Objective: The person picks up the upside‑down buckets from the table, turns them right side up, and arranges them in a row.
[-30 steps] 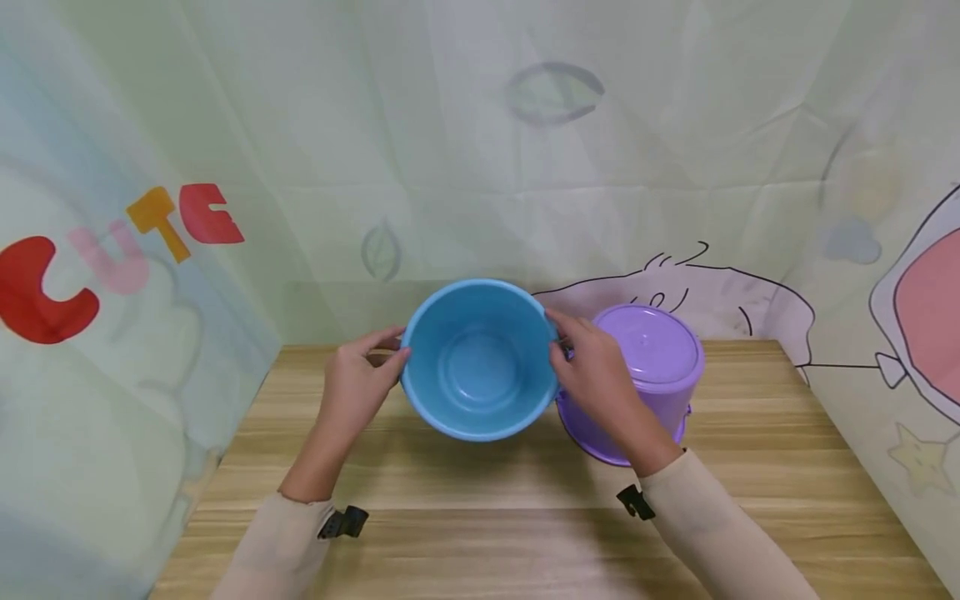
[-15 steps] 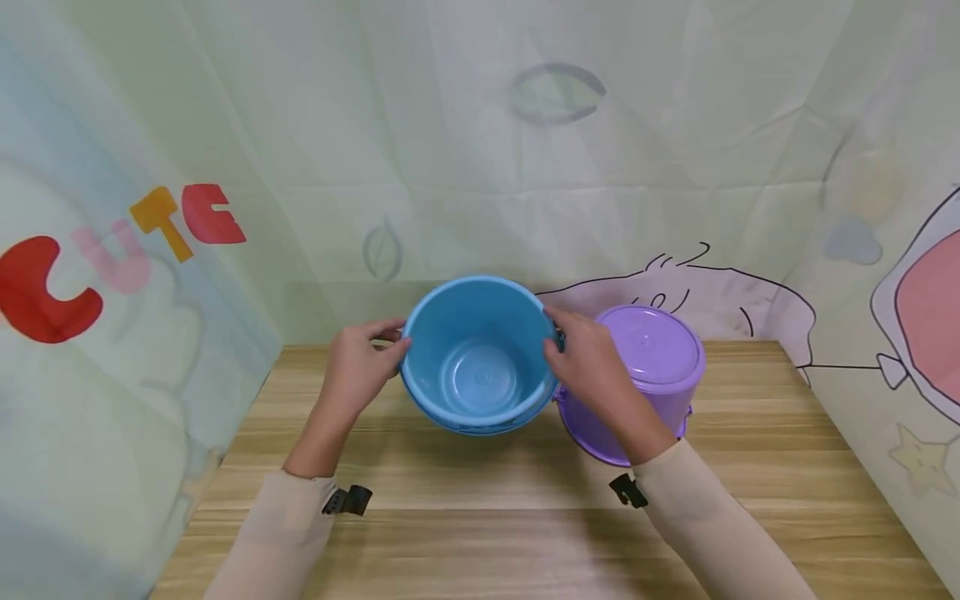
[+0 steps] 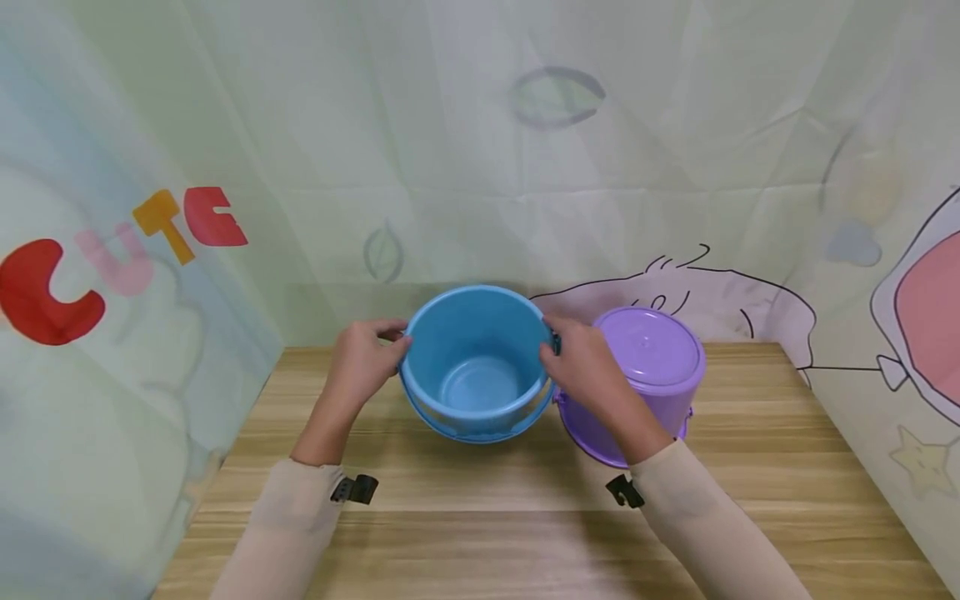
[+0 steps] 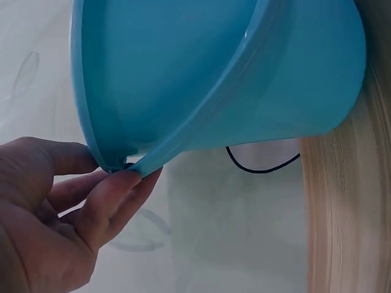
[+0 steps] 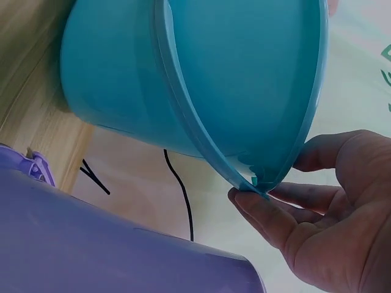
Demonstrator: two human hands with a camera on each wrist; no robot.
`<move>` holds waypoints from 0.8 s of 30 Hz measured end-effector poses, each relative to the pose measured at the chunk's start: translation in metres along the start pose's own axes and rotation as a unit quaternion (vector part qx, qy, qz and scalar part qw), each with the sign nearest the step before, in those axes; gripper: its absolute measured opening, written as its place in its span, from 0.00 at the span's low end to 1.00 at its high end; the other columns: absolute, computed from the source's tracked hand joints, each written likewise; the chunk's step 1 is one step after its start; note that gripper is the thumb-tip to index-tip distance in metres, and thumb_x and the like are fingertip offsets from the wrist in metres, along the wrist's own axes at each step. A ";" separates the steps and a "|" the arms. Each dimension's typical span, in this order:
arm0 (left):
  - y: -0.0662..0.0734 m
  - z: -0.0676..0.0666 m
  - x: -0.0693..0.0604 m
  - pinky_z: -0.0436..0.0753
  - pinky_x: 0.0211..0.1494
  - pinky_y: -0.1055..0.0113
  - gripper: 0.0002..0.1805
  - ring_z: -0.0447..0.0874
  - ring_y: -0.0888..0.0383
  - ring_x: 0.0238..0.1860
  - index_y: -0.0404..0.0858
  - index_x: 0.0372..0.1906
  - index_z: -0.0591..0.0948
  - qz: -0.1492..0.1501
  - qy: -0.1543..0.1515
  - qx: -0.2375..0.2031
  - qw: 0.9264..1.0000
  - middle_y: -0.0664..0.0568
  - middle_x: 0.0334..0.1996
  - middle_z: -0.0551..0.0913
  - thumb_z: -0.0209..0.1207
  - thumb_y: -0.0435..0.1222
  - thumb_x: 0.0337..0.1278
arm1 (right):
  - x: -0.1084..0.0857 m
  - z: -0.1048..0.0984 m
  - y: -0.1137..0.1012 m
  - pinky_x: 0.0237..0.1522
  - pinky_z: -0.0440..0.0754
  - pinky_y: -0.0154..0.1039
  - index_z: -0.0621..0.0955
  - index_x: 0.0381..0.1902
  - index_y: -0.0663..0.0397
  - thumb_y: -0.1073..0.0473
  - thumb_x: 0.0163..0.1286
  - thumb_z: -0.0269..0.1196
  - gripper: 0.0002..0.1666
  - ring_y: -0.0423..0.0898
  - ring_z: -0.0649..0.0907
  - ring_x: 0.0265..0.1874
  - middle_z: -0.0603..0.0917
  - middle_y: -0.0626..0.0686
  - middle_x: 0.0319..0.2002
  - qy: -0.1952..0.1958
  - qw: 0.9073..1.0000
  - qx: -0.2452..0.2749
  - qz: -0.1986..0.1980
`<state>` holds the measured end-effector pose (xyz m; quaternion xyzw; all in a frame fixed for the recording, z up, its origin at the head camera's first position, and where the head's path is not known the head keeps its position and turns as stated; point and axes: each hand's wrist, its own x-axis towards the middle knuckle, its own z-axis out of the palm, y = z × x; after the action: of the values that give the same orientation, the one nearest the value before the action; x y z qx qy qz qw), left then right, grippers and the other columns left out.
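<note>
At mid-frame, our left hand (image 3: 360,358) and right hand (image 3: 588,358) pinch opposite sides of the blue bucket (image 3: 480,346); right of centre sits an upturned purple bucket (image 3: 651,350).

Wood-grain table (image 3: 480,542); upside-down purple bucket (image 3: 654,362) standing on right half.

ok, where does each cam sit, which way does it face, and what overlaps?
Head: worn on the head, facing forward and down at the blue bucket, upturned purple bucket and table; left hand, right hand and sleeves show.
Left wrist: on that wrist, facing the blue bucket where the left hand grips it; only that hand shows.
Right wrist: on that wrist, facing the bucket's other side; right hand shows, plus a top-edge sliver too small to identify.
Shared: head and right wrist both catch the purple bucket.
</note>
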<state>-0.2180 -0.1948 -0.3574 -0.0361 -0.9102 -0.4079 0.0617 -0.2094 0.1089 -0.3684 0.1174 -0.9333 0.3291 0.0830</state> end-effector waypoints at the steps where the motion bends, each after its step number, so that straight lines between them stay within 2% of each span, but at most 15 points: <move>1: 0.000 0.000 0.001 0.89 0.33 0.66 0.19 0.90 0.55 0.31 0.29 0.59 0.84 -0.002 -0.001 0.001 1.000 0.36 0.45 0.88 0.60 0.36 0.71 | 0.000 0.000 0.000 0.42 0.90 0.44 0.75 0.69 0.68 0.60 0.72 0.59 0.30 0.53 0.88 0.44 0.83 0.65 0.61 0.000 1.000 -0.001 0.000; 4: -0.002 0.002 0.003 0.89 0.34 0.66 0.19 0.90 0.54 0.31 0.30 0.59 0.84 -0.008 -0.006 -0.001 1.000 0.36 0.45 0.88 0.60 0.36 0.71 | 0.002 0.001 0.002 0.43 0.89 0.45 0.75 0.69 0.68 0.60 0.73 0.59 0.29 0.53 0.88 0.43 0.84 0.65 0.60 -0.001 1.000 -0.004 0.000; 11: -0.007 0.006 0.008 0.91 0.36 0.64 0.18 0.91 0.51 0.35 0.29 0.59 0.84 -0.024 -0.021 -0.012 0.999 0.35 0.46 0.87 0.60 0.35 0.71 | 0.007 0.007 0.008 0.53 0.88 0.51 0.74 0.70 0.67 0.59 0.73 0.59 0.30 0.56 0.87 0.52 0.83 0.66 0.61 -0.016 1.000 -0.012 0.011; 17: -0.012 0.008 0.009 0.89 0.35 0.66 0.19 0.90 0.53 0.33 0.29 0.59 0.83 -0.021 -0.015 -0.006 1.000 0.36 0.45 0.87 0.59 0.37 0.72 | 0.005 0.013 0.011 0.53 0.88 0.52 0.70 0.73 0.68 0.57 0.75 0.59 0.34 0.57 0.87 0.51 0.80 0.65 0.64 -0.028 1.000 0.013 0.003; 21: -0.016 0.010 0.004 0.90 0.39 0.60 0.22 0.90 0.48 0.38 0.30 0.63 0.81 0.001 -0.012 0.008 1.000 0.36 0.49 0.87 0.58 0.40 0.74 | -0.007 0.018 0.015 0.66 0.80 0.57 0.64 0.77 0.65 0.53 0.77 0.59 0.38 0.60 0.79 0.66 0.71 0.64 0.73 -0.031 0.999 0.036 -0.009; 24: -0.020 0.011 -0.003 0.90 0.50 0.50 0.28 0.88 0.40 0.53 0.29 0.69 0.75 0.020 -0.012 0.011 1.000 0.35 0.59 0.83 0.57 0.44 0.75 | -0.020 0.021 0.016 0.75 0.68 0.61 0.59 0.80 0.63 0.49 0.78 0.60 0.42 0.61 0.65 0.77 0.62 0.63 0.78 -0.029 0.998 0.056 -0.019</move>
<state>-0.2182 -0.2004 -0.3800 -0.0589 -0.9146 -0.3957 0.0591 -0.1960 0.1109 -0.3993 0.1493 -0.9131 0.3753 0.0553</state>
